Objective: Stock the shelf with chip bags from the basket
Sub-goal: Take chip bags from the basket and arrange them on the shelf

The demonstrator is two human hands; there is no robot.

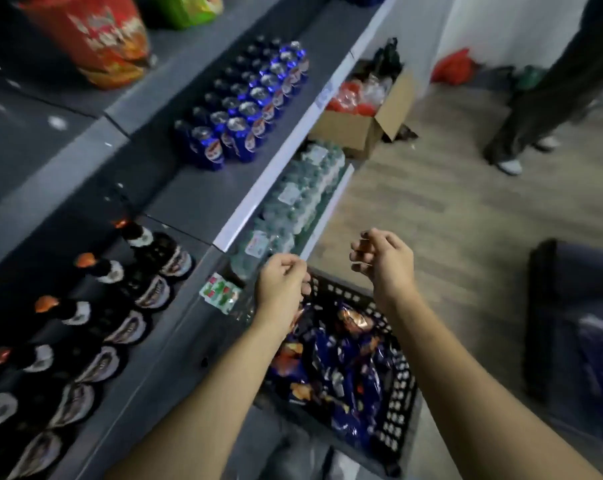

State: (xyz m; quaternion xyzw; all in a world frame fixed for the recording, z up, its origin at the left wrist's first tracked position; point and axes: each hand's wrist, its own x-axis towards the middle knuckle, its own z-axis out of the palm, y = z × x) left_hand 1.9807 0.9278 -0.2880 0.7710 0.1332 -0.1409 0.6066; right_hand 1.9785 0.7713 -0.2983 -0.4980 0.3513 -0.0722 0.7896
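A black slatted basket (402,400) sits on the floor by the shelving, holding several blue chip bags (341,368). My left hand (281,282) hovers above the basket's far left corner, fingers loosely curled and holding nothing. My right hand (383,256) hangs above the basket's far edge, fingers also loosely curled and empty. A grey shelf (196,195) runs up the left. On the shelf above it stand a large red chip bag (95,39) and a green bag (189,8).
Blue cans (248,105) and dark bottles (120,299) with orange caps stand on the grey shelf. Packs of water bottles (300,195) fill the lower shelf. An open cardboard box (362,112) sits on the wood floor. Another person's legs (542,98) stand at right. A dark bin (577,323) sits at right.
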